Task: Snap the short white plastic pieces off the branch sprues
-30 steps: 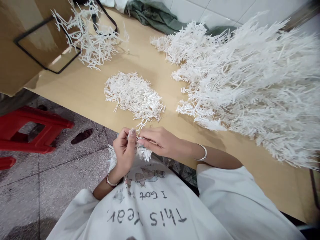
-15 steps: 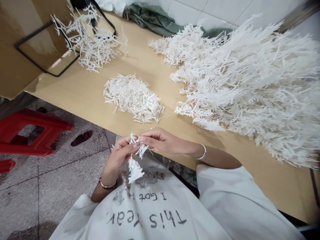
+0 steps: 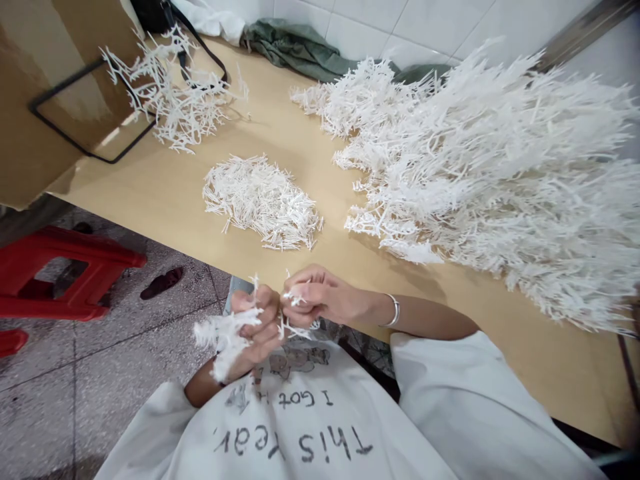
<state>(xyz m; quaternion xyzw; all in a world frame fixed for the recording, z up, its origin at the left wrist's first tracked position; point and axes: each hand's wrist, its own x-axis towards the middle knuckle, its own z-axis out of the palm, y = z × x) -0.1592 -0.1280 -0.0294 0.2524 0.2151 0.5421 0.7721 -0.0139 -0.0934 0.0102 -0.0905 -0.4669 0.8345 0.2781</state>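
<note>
One tan table (image 3: 130,200) bore a heap of white branching strands (image 3: 480,173) at right, a tangle (image 3: 187,110) far left, a pile of short pieces (image 3: 265,203) between; at its near edge the left hand (image 3: 263,327) clutched a frilly cluster (image 3: 225,337), the right hand (image 3: 317,297) pinched a smaller sprig (image 3: 296,300)

Directly beyond the left hand (image 3: 255,323) and right hand (image 3: 320,297), a low pile of short white strands (image 3: 263,203) blocks the way. To its right, a lane of bare tabletop (image 3: 331,193) runs forward, walled by a large bushy white heap (image 3: 480,173). Far left, a black wire frame (image 3: 65,136) obstructs.
</note>
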